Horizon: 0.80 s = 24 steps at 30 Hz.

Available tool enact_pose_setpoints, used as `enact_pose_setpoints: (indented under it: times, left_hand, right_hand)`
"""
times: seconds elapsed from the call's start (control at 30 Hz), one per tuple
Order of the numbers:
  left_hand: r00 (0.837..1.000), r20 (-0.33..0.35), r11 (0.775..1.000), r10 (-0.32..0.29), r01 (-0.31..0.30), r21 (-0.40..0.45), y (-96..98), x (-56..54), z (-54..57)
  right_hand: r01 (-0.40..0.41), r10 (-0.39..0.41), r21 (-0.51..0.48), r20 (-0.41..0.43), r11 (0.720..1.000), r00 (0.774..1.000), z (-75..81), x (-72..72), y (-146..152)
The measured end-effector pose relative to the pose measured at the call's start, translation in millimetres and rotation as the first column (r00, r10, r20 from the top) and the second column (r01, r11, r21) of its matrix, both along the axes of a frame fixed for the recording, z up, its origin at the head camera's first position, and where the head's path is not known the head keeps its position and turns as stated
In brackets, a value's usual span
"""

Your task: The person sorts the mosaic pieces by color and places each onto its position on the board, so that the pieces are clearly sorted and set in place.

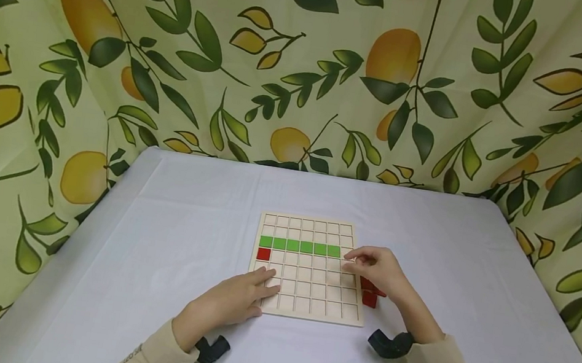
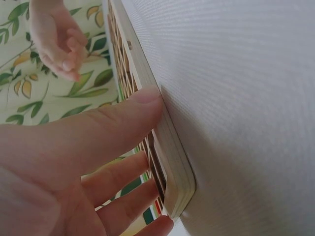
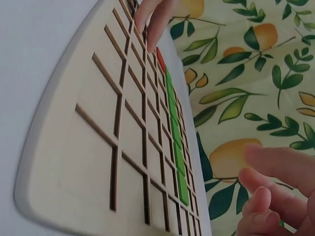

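On the table lies a wooden grid board with a row of green tiles and one red tile below that row's left end. My left hand rests at the board's lower left corner. In the left wrist view its thumb presses the board's side edge, other fingers lying over the grid. My right hand hovers over the right edge, fingertips by the green row's right end. In the right wrist view its fingers are curled, and a sliver of a green tile shows among them, mostly hidden.
Loose red tiles lie beside the board's right edge, partly hidden under the right hand. A white cloth covers the table. Behind it hangs a leaf-patterned curtain. Black bands sit at both wrists.
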<state>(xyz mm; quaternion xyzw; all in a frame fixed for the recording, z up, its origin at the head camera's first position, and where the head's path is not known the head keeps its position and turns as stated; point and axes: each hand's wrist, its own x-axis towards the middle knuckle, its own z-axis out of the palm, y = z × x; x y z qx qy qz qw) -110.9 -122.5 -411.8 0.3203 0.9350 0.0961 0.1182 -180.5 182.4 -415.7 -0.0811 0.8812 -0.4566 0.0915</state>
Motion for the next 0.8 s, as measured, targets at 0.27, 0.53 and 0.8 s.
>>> enact_pose_setpoints:
  times: [0.27,0.53,0.8]
  left_hand:
    - [1.0,-0.007,1.0,-0.008,0.008,0.001,-0.7,0.2,0.7]
    - [1.0,-0.012,1.0,-0.01,0.01,-0.002,-0.6,0.2,1.6]
    - [1.0,-0.004,1.0,-0.005,0.005,0.002,-0.5,0.5,1.2]
  right_hand:
    - [-0.07,0.07,0.02,-0.007,0.997,0.998,-1.8,1.7,16]
    - [-0.101,0.102,0.054,-0.02,0.993,0.995,-5.8,2.1,34]
    - [-0.104,0.104,0.063,0.003,0.993,0.995,-9.6,1.4,46]
